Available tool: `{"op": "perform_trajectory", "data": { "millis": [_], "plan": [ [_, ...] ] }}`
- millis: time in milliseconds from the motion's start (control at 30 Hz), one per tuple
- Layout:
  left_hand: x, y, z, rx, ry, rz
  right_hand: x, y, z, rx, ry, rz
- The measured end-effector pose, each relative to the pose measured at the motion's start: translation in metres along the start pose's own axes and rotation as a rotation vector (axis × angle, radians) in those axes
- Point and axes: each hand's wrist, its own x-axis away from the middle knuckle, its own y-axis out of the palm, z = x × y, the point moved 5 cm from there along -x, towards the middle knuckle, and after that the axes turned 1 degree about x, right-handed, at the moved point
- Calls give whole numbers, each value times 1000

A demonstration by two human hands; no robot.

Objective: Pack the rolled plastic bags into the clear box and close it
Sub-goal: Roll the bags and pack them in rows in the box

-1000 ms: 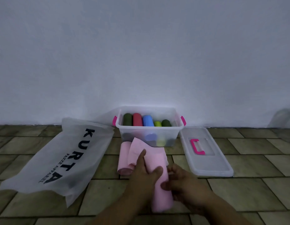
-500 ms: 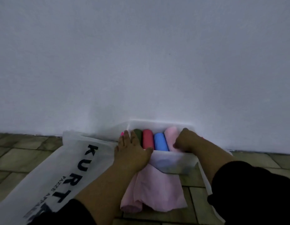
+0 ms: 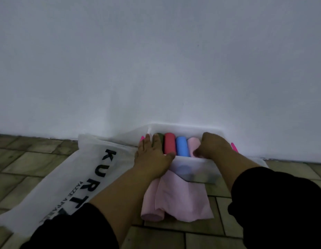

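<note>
R hand [image 3: 211, 146] is gripping soft, prob. light, slippery pink roll [image 3: 192, 145] mid-body, seating it in clear box [image 3: 195, 166] beside blue roll [image 3: 182, 146], w/ L hand [image 3: 152, 155] resting flat-fingered, steadying box's left end.

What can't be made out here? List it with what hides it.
Head view only:
Dark green plastic roll: mostly under the left hand.
Clear plastic box: right end behind the right hand.
Right hand's grip on the pale pink roll: fingers hidden.
White printed bag: lettering cut by the black sleeve.

Clear box [image 3: 197, 168] open, pink roll [image 3: 192, 145] beside coloured rolls [image 3: 169, 145] inside
</note>
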Motion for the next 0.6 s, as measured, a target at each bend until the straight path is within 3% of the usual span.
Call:
{"op": "perform_trajectory", "data": {
  "millis": [67,133,200,300,367,467,600],
  "plan": [
    [19,-5,-7,156,85,99,20,-12,3,-299,-61,331],
    [52,-3,-19,163,160,224,60,-14,6,-551,-151,516],
    [83,10,-32,112,146,205,102,6,7,-647,-178,425],
    [107,40,-44,17,-24,9,140,70,5,-602,-128,-47],
    [111,52,-39,-4,-91,-120,163,99,0,-508,-130,-257],
    [122,60,-25,101,-113,-216,181,108,-4,-601,-144,-254],
    [146,74,-5,196,-39,-362,189,105,8,-615,-117,-91]
  ]
}}
